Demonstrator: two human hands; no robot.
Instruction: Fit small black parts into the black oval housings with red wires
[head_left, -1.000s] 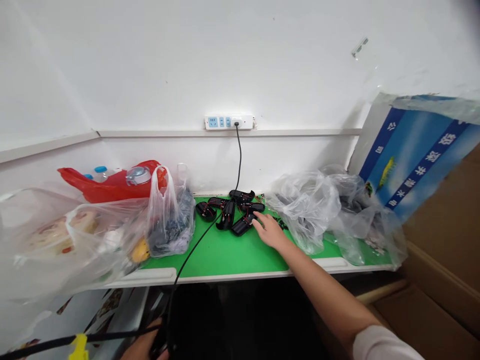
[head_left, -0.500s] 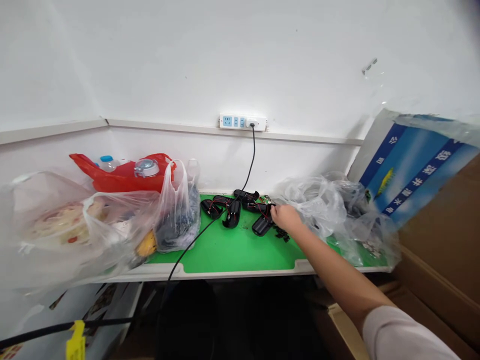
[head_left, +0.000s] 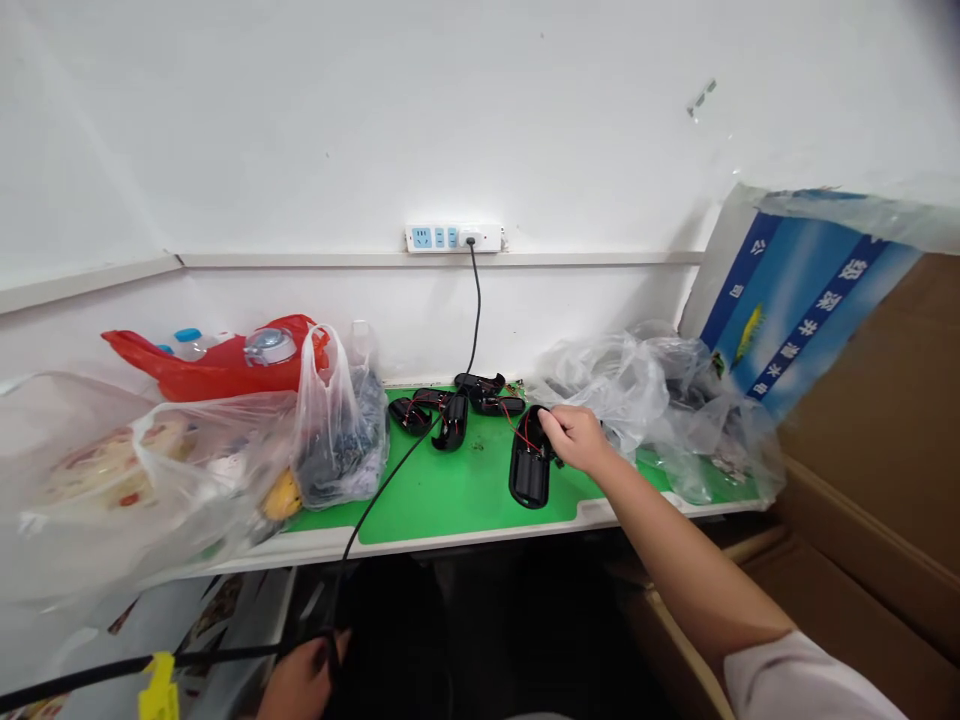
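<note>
My right hand (head_left: 576, 438) is closed on a black plastic shell (head_left: 529, 468) with red wires, lifted just above the green mat (head_left: 457, 495). Several more black shells (head_left: 451, 408) with red wires lie in a pile at the back of the mat, under the wall socket. My left hand (head_left: 304, 680) is low at the bottom edge, below the bench, with its fingers wrapped round a black cable (head_left: 390, 482) that runs up across the mat to the power strip (head_left: 452, 238).
Clear plastic bags (head_left: 150, 460) of food and dark parts crowd the left of the bench, with a red bag (head_left: 217, 358) behind. Crumpled clear bags (head_left: 645, 400) lie at the right, beside a blue-and-white carton (head_left: 810, 300) and brown cardboard boxes (head_left: 885, 470).
My right hand reached into the pile, closed on one black shell and pulled it toward me off the pile. My left hand is back in view on the cable.
</note>
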